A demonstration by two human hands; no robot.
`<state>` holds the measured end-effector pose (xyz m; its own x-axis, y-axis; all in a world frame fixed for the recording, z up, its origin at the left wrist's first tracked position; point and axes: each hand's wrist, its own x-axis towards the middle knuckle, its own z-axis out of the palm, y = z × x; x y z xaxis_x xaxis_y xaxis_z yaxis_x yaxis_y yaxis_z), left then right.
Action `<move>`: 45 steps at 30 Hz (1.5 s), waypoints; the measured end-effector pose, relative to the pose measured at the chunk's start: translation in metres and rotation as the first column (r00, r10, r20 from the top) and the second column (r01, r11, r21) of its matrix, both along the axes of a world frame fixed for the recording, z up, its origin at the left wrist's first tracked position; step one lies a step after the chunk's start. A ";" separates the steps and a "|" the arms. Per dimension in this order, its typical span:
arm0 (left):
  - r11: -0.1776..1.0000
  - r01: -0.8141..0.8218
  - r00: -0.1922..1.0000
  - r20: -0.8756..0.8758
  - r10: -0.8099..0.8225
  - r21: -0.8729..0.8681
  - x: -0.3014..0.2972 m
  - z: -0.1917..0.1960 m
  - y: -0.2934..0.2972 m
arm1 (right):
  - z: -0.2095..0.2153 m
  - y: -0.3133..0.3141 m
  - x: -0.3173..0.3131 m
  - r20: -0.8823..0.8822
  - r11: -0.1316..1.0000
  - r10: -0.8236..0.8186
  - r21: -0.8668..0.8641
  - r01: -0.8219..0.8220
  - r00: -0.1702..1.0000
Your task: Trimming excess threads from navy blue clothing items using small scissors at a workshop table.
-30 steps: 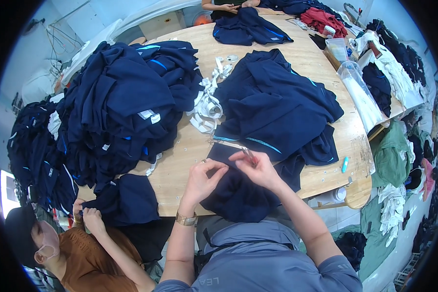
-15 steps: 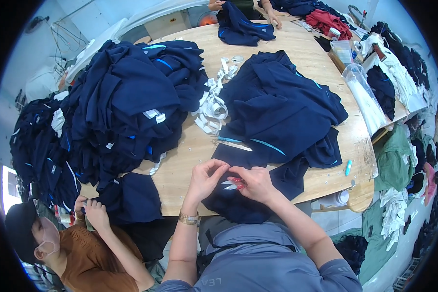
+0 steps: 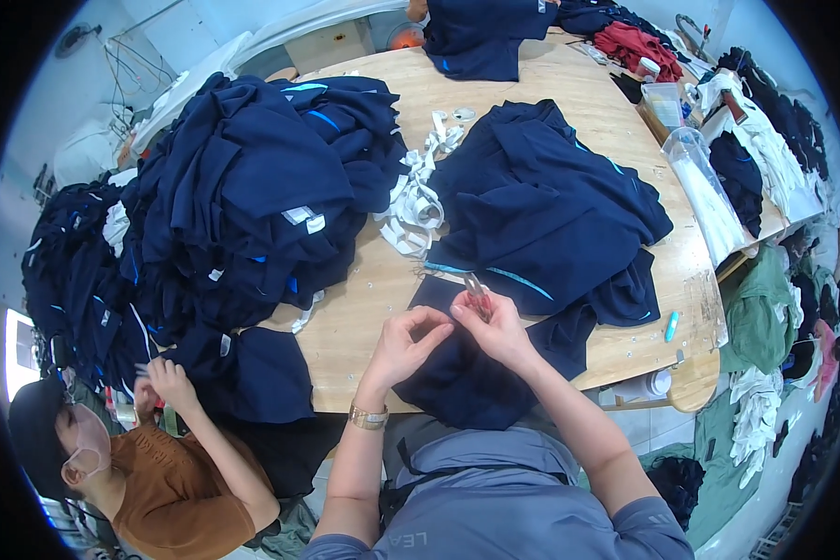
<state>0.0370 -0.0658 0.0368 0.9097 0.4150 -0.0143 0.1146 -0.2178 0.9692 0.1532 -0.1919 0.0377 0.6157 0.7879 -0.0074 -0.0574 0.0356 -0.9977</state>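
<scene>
We see our two bare hands close together over a dark blue piece of clothing [image 3: 467,392]. It lies in a soft heap at the near edge of the wooden table [image 3: 345,350], right in front of our body. Our right hand [image 3: 500,331] holds small snips [image 3: 478,301] with red handles, and the blades point up and away from us. Our left hand [image 3: 403,347] has its thumb and first finger curved toward each other, with the tips just beside the right thumb. We cannot tell if it pinches anything there. A gold watch [image 3: 370,418] sits on our left wrist.

Past our hands we see a pile of dark blue clothes [image 3: 541,205] with light blue edges. To the left is a bigger dark blue pile [image 3: 252,177], and curly white strips [image 3: 413,213] lie between the two. A small blue-green stick [image 3: 672,327] lies near the right edge of the table.

On our left sits a co-worker in a brown shirt [image 3: 182,490], with both hands up beside dark blue cloth [image 3: 261,373]. Across the table, another person's dark blue garment [image 3: 476,42] hangs up in the air.
</scene>
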 end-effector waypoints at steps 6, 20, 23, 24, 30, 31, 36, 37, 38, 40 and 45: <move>0.976 0.019 0.999 -0.029 -0.013 0.219 0.004 0.008 -0.004 | 0.009 0.004 0.004 0.095 0.997 0.077 0.009 -0.079 0.992; 0.915 -0.159 0.968 0.239 0.072 0.370 0.012 -0.001 -0.009 | -0.017 -0.040 0.024 0.521 0.953 0.244 -0.286 -0.102 0.818; 0.914 -0.175 0.963 0.255 0.082 0.366 0.013 -0.005 -0.009 | -0.016 -0.041 0.023 0.609 0.931 0.326 -0.340 -0.133 0.724; 0.914 -0.176 0.963 0.255 0.083 0.366 0.012 -0.005 -0.009 | -0.014 -0.040 0.022 0.630 0.926 0.335 -0.357 -0.122 0.701; 0.913 -0.198 0.955 0.278 0.098 0.358 0.012 -0.006 -0.009 | -0.012 -0.035 0.024 0.685 0.904 0.394 -0.408 -0.124 0.613; 0.920 -0.193 0.958 0.268 0.101 0.342 0.011 -0.008 -0.009 | -0.012 -0.035 0.024 0.693 0.908 0.388 -0.399 -0.126 0.607; 0.922 -0.190 0.958 0.267 0.099 0.338 0.011 -0.009 -0.009 | -0.013 -0.030 0.026 0.722 0.921 0.372 -0.366 -0.133 0.583; 0.920 -0.192 0.956 0.279 0.096 0.341 0.012 -0.009 -0.009 | -0.014 -0.029 0.026 0.740 0.930 0.354 -0.343 -0.131 0.572; 0.919 -0.194 0.953 0.290 0.093 0.343 0.012 -0.009 -0.009 | -0.014 -0.029 0.027 0.740 0.930 0.354 -0.344 -0.132 0.572; 0.919 -0.197 0.952 0.291 0.096 0.342 0.013 -0.009 -0.009 | -0.012 -0.026 0.031 0.750 0.924 0.377 -0.341 -0.170 0.543; 0.927 -0.201 0.952 0.286 0.108 0.318 0.013 -0.012 -0.009 | -0.006 -0.025 0.036 0.735 0.888 0.455 -0.413 -0.200 0.502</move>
